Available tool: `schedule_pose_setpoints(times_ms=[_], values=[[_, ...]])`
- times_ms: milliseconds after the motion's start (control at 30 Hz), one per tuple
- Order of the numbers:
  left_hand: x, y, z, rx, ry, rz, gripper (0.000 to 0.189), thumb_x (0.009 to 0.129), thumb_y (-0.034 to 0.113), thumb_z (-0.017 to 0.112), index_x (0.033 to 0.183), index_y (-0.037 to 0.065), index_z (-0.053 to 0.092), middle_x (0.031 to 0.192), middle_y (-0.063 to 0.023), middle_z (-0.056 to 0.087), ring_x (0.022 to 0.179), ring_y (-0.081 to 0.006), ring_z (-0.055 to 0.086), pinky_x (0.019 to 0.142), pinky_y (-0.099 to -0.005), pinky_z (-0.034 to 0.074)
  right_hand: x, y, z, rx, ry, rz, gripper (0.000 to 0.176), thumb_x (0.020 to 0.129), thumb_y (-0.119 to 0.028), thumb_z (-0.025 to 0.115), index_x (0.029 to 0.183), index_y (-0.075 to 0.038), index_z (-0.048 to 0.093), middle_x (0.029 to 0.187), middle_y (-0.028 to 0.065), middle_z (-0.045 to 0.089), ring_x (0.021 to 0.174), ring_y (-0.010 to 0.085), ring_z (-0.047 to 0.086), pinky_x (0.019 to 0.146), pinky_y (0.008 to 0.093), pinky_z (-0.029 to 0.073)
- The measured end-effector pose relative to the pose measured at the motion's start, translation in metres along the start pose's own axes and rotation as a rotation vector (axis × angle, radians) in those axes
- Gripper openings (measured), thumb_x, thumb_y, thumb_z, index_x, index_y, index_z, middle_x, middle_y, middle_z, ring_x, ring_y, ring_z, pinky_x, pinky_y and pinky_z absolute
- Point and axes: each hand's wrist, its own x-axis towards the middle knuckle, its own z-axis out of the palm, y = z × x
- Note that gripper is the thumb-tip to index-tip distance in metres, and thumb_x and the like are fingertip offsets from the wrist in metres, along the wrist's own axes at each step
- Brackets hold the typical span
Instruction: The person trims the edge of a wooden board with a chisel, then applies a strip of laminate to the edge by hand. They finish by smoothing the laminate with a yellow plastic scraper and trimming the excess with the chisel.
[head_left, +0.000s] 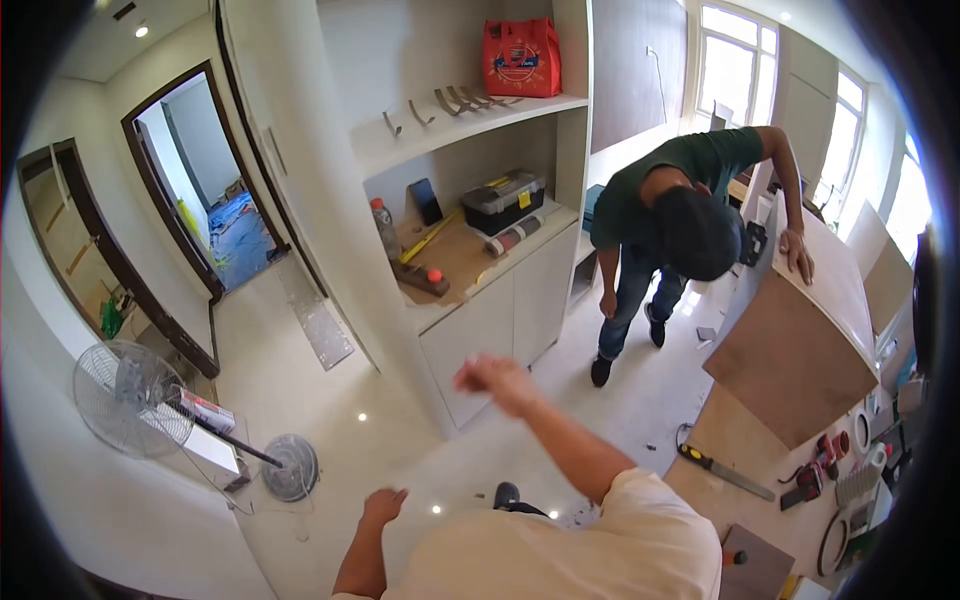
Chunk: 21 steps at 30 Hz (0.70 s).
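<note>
My right hand (pixel 497 383) is stretched forward over the floor, in front of the white cabinet doors (pixel 480 350). Motion blurs its fingers, and I see no object in it. Lower down, my left hand (pixel 383 505) hangs above the pale tiled floor with its fingers curled in and nothing visible in them. Neither hand appears to touch anything. On the cabinet's counter beyond my right hand are a toolbox (pixel 505 203), a plastic bottle (pixel 384 228), a phone (pixel 425 201) propped against the back and a wooden block with a red knob (pixel 427 278).
A standing fan (pixel 290 465) is at left, near a doorway (pixel 205 180). At right a co-worker in a dark cap (pixel 700 235) leans over a large wooden panel piece (pixel 795 360). A handsaw (pixel 725 472) and red power drill (pixel 815 470) lie near it. A red bag (pixel 522 58) sits on the shelf.
</note>
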Motion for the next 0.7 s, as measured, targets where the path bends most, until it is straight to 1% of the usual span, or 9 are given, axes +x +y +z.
schedule_pose_setpoints(times_ms=[33, 67, 133, 200, 233, 300, 467, 567, 700], values=[[-0.012, -0.018, -0.001, 0.045, -0.022, -0.062, 0.061, 0.096, 0.053, 0.044, 0.092, -0.001, 0.072, 0.101, -0.0262, 0.068, 0.097, -0.0420, 0.064, 0.088, -0.0482, 0.050, 0.025, -0.033, -0.023, -0.145, 0.105, -0.105, 0.031, 0.100, -0.032, 0.055, 0.095, -0.005, 0.067, 0.091, 0.0055, 0.069, 0.088, 0.0150, 0.064, 0.085, 0.0317, 0.050], [-0.010, -0.053, 0.022, 0.032, -0.143, -0.270, 0.060, 0.096, 0.052, 0.045, 0.090, -0.002, 0.072, 0.098, -0.0267, 0.068, 0.097, -0.0417, 0.064, 0.089, -0.0475, 0.050, 0.050, -0.065, -0.043, -0.211, 0.188, -0.234, 0.029, 0.098, -0.031, 0.057, 0.094, -0.005, 0.067, 0.088, 0.0036, 0.067, 0.085, 0.0136, 0.062, 0.080, 0.0307, 0.050], [-0.028, -0.099, 0.050, 0.167, -0.088, -0.197, 0.045, 0.088, 0.039, 0.057, 0.092, -0.004, 0.071, 0.097, -0.0245, 0.069, 0.096, -0.0389, 0.065, 0.088, -0.0457, 0.051, 0.092, -0.128, -0.065, -0.283, 0.367, -0.451, 0.018, 0.093, -0.021, 0.066, 0.094, -0.003, 0.066, 0.088, 0.0024, 0.067, 0.082, 0.0102, 0.061, 0.075, 0.0261, 0.048], [-0.061, -0.088, 0.062, -0.280, 0.309, -0.385, 0.032, 0.082, 0.030, 0.063, 0.089, 0.000, 0.072, 0.094, -0.0203, 0.070, 0.093, -0.0375, 0.066, 0.083, -0.0436, 0.054, 0.130, -0.176, -0.074, -0.396, 0.548, -0.620, 0.020, 0.087, -0.019, 0.071, 0.096, -0.001, 0.068, 0.084, 0.0028, 0.068, 0.080, 0.0096, 0.061, 0.073, 0.0265, 0.050], [-0.066, -0.081, 0.066, -0.369, 0.324, -0.461, 0.030, 0.082, 0.029, 0.063, 0.089, 0.001, 0.072, 0.092, -0.0198, 0.070, 0.091, -0.0369, 0.066, 0.081, -0.0434, 0.054, 0.148, -0.196, -0.076, -0.490, 0.624, -0.658, 0.025, 0.084, -0.019, 0.073, 0.099, 0.001, 0.069, 0.080, 0.0035, 0.068, 0.079, 0.0099, 0.061, 0.073, 0.0284, 0.051], [-0.060, -0.067, 0.078, -0.410, 0.172, -0.531, 0.028, 0.081, 0.027, 0.064, 0.088, 0.001, 0.072, 0.090, -0.0189, 0.070, 0.088, -0.0356, 0.066, 0.079, -0.0431, 0.054, 0.191, -0.230, -0.079, -0.653, 0.724, -0.719, 0.034, 0.082, -0.026, 0.075, 0.103, 0.001, 0.069, 0.079, 0.0063, 0.068, 0.077, 0.0137, 0.064, 0.075, 0.0295, 0.051], [-0.007, -0.049, 0.077, -0.466, 0.005, -0.474, 0.023, 0.079, 0.022, 0.065, 0.085, 0.001, 0.072, 0.084, -0.0166, 0.070, 0.079, -0.0324, 0.067, 0.073, -0.0424, 0.054, 0.299, -0.279, -0.080, -0.984, 0.900, -0.564, 0.056, 0.078, -0.044, 0.073, 0.115, -0.003, 0.068, 0.098, 0.0132, 0.071, 0.097, 0.0298, 0.066, 0.087, 0.0392, 0.051], [0.031, -0.061, 0.062, -0.488, -0.025, -0.418, 0.020, 0.078, 0.020, 0.065, 0.083, 0.002, 0.072, 0.080, -0.0152, 0.070, 0.074, -0.0304, 0.067, 0.069, -0.0419, 0.054, 0.347, -0.293, -0.081, -1.060, 1.024, -0.469, 0.061, 0.077, -0.047, 0.073, 0.120, -0.005, 0.066, 0.110, 0.0165, 0.069, 0.109, 0.0317, 0.063, 0.091, 0.0411, 0.049], [0.079, -0.108, 0.039, -0.511, -0.045, -0.393, 0.015, 0.077, 0.016, 0.066, 0.081, 0.002, 0.072, 0.075, -0.0134, 0.070, 0.067, -0.0278, 0.068, 0.064, -0.0413, 0.055, 0.371, -0.308, -0.073, -0.979, 1.072, -0.424, 0.052, 0.078, -0.042, 0.071, 0.115, -0.006, 0.069, 0.111, 0.0180, 0.069, 0.109, 0.0325, 0.063, 0.092, 0.0416, 0.049]])
